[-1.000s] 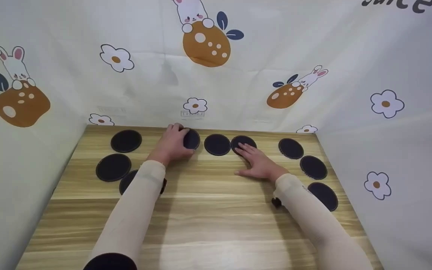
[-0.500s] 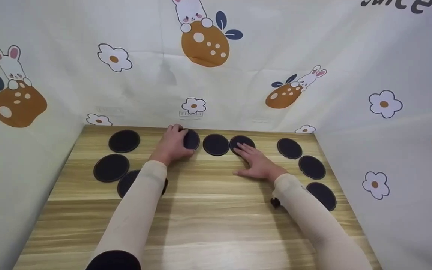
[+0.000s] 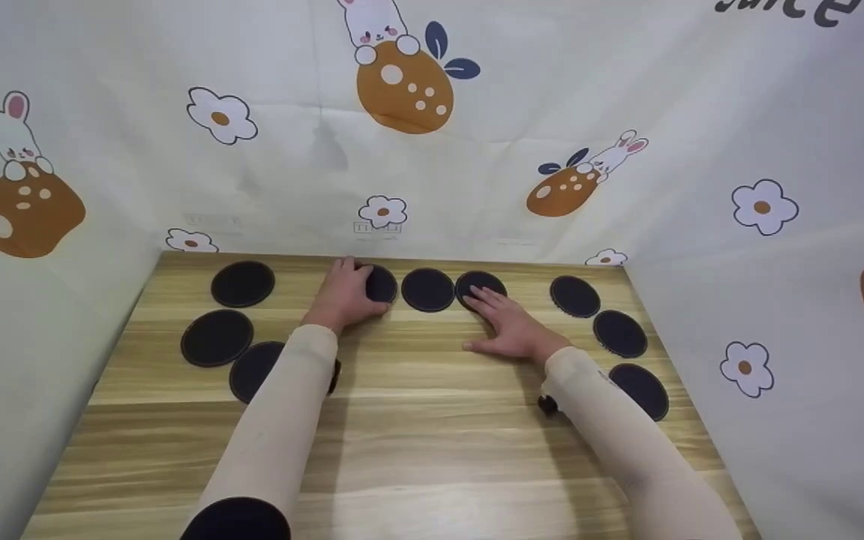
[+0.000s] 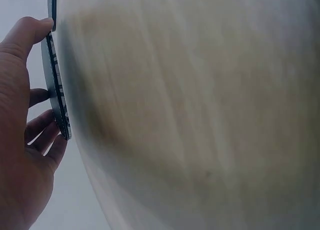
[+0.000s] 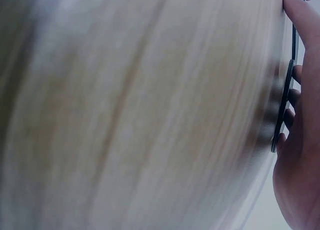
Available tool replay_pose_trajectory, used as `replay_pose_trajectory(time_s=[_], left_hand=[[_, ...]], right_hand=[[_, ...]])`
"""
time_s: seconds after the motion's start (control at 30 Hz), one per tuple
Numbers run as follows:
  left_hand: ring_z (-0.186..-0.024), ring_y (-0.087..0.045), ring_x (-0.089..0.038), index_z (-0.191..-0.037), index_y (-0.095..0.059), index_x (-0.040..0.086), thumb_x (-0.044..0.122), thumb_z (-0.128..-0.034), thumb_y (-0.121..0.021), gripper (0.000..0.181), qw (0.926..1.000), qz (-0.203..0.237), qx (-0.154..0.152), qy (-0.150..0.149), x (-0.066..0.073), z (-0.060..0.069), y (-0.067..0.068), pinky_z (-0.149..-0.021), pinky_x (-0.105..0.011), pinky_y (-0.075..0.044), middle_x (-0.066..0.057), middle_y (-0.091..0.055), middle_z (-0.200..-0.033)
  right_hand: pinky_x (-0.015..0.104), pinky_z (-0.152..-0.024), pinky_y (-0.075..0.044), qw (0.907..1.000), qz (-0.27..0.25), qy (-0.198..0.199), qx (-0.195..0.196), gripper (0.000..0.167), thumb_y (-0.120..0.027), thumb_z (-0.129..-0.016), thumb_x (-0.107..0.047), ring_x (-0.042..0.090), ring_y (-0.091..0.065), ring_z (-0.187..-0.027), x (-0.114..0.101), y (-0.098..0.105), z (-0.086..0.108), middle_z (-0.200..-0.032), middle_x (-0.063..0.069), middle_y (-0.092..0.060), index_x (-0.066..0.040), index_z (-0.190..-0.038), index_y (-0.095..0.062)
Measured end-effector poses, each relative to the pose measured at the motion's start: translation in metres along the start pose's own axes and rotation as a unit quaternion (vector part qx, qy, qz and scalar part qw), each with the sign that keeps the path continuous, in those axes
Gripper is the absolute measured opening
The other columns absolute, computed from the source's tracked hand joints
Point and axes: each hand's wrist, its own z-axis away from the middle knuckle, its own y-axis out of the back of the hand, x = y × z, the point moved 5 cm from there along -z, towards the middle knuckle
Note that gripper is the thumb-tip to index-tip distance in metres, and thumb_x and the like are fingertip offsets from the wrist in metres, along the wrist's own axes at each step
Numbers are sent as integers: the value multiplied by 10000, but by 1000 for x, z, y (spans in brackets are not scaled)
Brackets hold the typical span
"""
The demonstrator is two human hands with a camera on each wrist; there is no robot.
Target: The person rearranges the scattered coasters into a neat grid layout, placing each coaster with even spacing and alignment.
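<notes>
In the head view, my left hand (image 3: 342,296) grips a round black coaster (image 3: 382,285) near the table's back edge. Its thumb is at the near rim and its fingers curl round the far side. The left wrist view shows this coaster edge-on, with a patterned underside and a shadow below it. Just to its right lies a second black coaster (image 3: 428,290). My right hand (image 3: 513,326) rests its straight fingertips on a third coaster (image 3: 479,280), which touches or nearly touches the second. The right thumb is spread out to the left over the wood.
Several more coasters lie on the wood-grain table (image 3: 409,435): a group at the left (image 3: 217,337) and a curved row at the right (image 3: 620,334). My left sleeve partly covers one, my right sleeve another. A patterned cloth (image 3: 289,180) stands along the back and sides.
My left hand and its coaster have shifted slightly nearer to me and closer to the second coaster. My right hand stays on its coaster. The head view has turned a little.
</notes>
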Motion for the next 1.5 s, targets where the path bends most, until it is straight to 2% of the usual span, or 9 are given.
replay_pose_trajectory(time_s=[0.33, 0.7, 0.97, 1.13, 1.3, 1.5], left_hand=[[-1513, -354, -441, -1575, -574, -18, 517, -862, -886, 945, 9999, 12, -55, 141, 2, -3, -6, -1263, -549, -361, -250, -445, -1611], [-1521, -370, -446, -1578, -569, -20, 555, -896, -870, 941, 9998, -26, -89, 160, 1, -2, -11, -1270, -563, -362, -263, -437, -1624], [-1566, -337, -467, -1616, -538, 19, 612, -926, -832, 956, 9992, -145, -262, 258, 1, -2, -13, -1288, -570, -335, -276, -404, -1674], [-1560, -351, -457, -1631, -522, 27, 607, -929, -837, 963, 9990, -38, -301, 337, 1, -1, -12, -1286, -577, -339, -267, -394, -1684], [-1598, -307, -459, -1665, -478, 50, 618, -926, -834, 998, 9976, 157, -526, 431, 3, 2, -9, -1302, -593, -310, -260, -327, -1734], [-1633, -239, -477, -1689, -435, 51, 610, -949, -820, 1004, 9974, 285, -601, 270, 5, 10, 4, -1317, -614, -266, -276, -274, -1763]], right_hand=[[638, -1326, -212, 10000, 25, -84, -23, 1015, -745, -962, -670, 376, -195, -1686, 0, 1, 0, -1828, 109, -241, -147, -1743, -366], [626, -1330, -206, 10000, 19, -78, -15, 1026, -740, -955, -682, 366, -191, -1687, 1, -1, 1, -1832, 96, -228, -150, -1746, -360], [609, -1339, -186, 9999, -8, -140, -38, 1040, -738, -951, -705, 334, -176, -1694, 1, -1, 1, -1837, 77, -219, -160, -1749, -353], [606, -1339, -191, 9999, 4, -128, 3, 1035, -740, -948, -702, 345, -188, -1690, 2, -1, 1, -1833, 85, -231, -153, -1743, -368], [604, -1339, -193, 9999, 23, -114, -8, 1037, -728, -949, -718, 349, -194, -1689, 2, -1, 1, -1832, 82, -233, -156, -1743, -369], [615, -1337, -193, 9999, 33, -108, -23, 1041, -716, -949, -731, 352, -193, -1689, 2, -2, 0, -1833, 85, -234, -159, -1745, -366]])
